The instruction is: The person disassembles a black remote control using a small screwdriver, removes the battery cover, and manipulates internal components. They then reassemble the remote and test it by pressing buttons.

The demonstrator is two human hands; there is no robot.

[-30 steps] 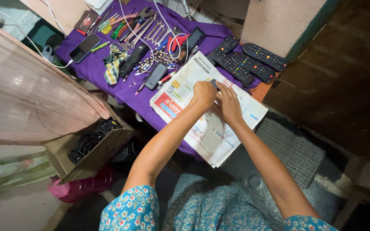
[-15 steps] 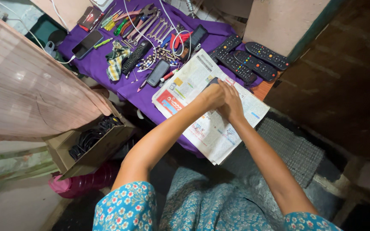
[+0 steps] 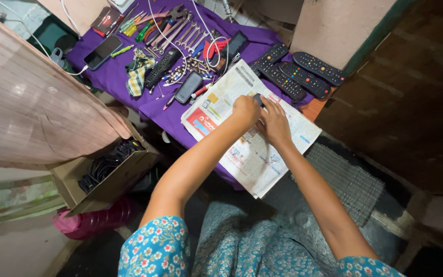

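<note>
Big purple cloth [image 3: 114, 77] covers the table, with a newspaper [image 3: 252, 154] spread over its near edge. Both hands meet over the paper: left hand [image 3: 245, 110] and right hand [image 3: 274, 123] curl tight round a small dark object [image 3: 257, 98], mostly hidden. Black remotes [image 3: 296, 74] lie just beyond, wrenches [image 3: 180, 31] and a phone [image 3: 102, 52] further back.

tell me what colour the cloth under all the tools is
Purple. The cloth covers the table under the tools, clearest in the head view.
</note>
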